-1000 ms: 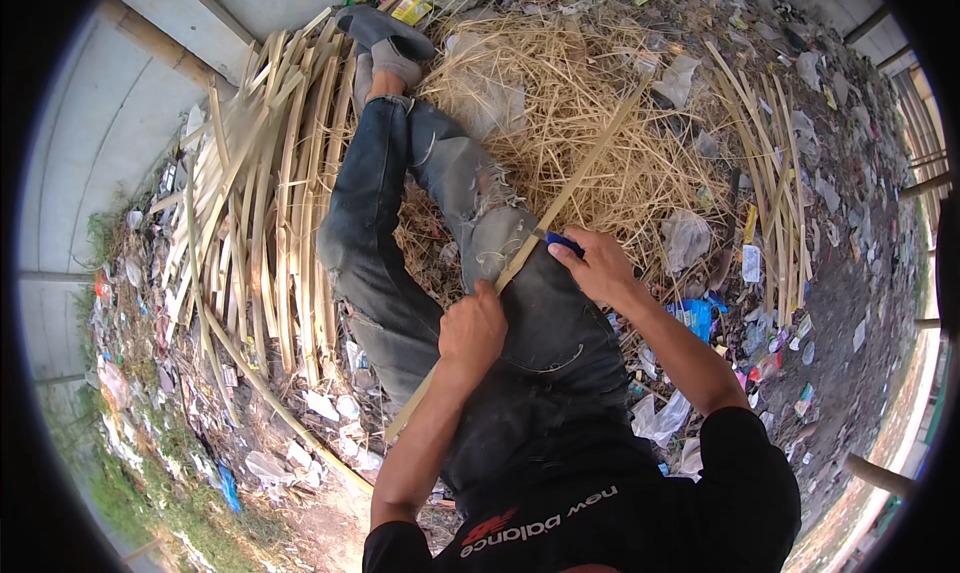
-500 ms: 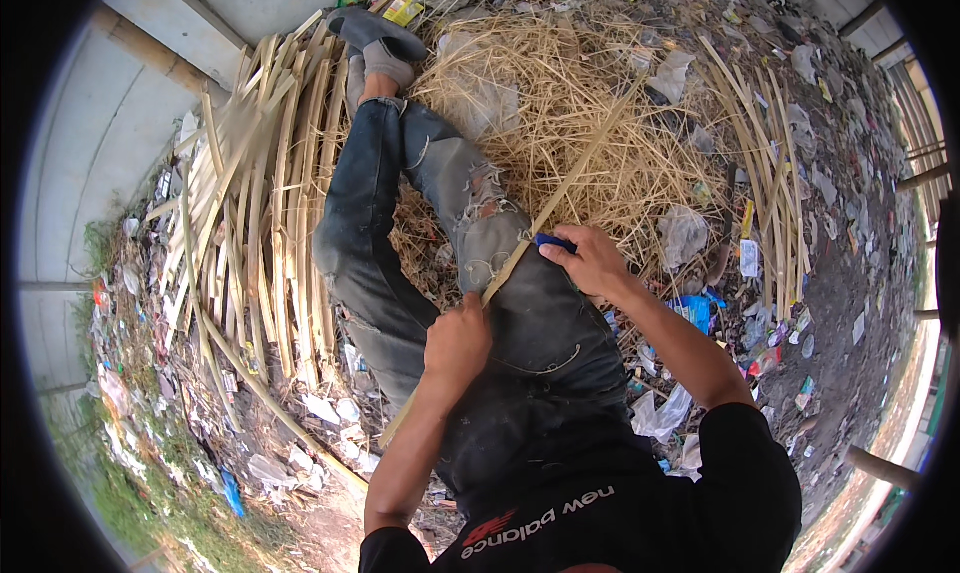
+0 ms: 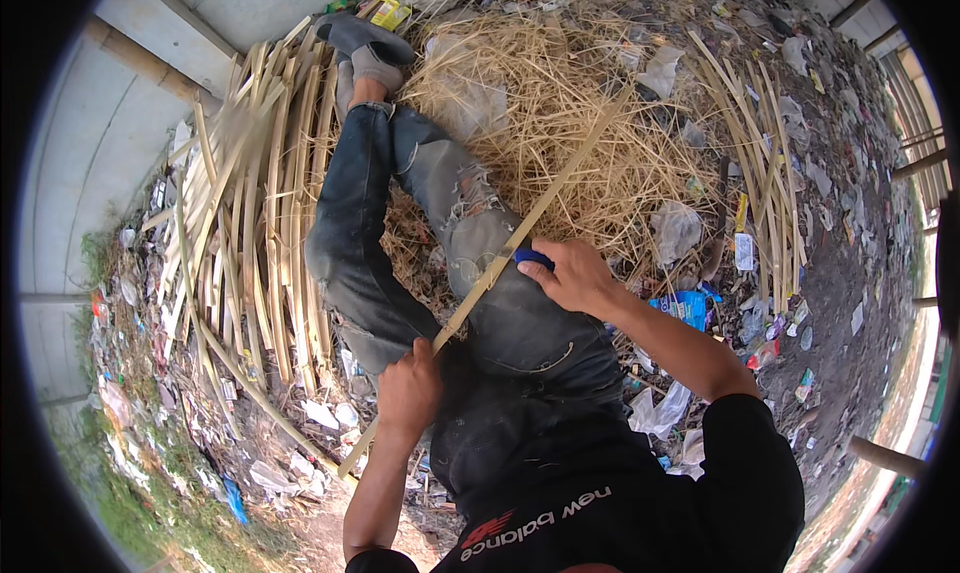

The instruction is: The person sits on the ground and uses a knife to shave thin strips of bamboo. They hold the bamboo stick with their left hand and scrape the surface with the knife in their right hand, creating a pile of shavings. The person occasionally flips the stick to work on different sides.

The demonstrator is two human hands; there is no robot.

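A long, flat, pale bamboo strip runs slantwise across my thighs, from the heap of shavings down past my left side. My left hand is closed around its lower part, beside my hip. Above my thigh, my right hand grips a small tool with a blue handle, held against the strip. Its working edge is hidden, so I cannot make out its exact kind. My legs in torn dark jeans stretch out ahead, crossed near the ankles.
A big heap of straw-like shavings lies beyond my knees. Many bamboo strips are piled at the left, and a smaller bundle lies at the right. Litter covers the ground, including a blue wrapper. A pale wall stands at the left.
My left hand has moved down and left toward my hip, drawing the strip along with it. My right hand with the blue-handled tool has shifted slightly left and down.
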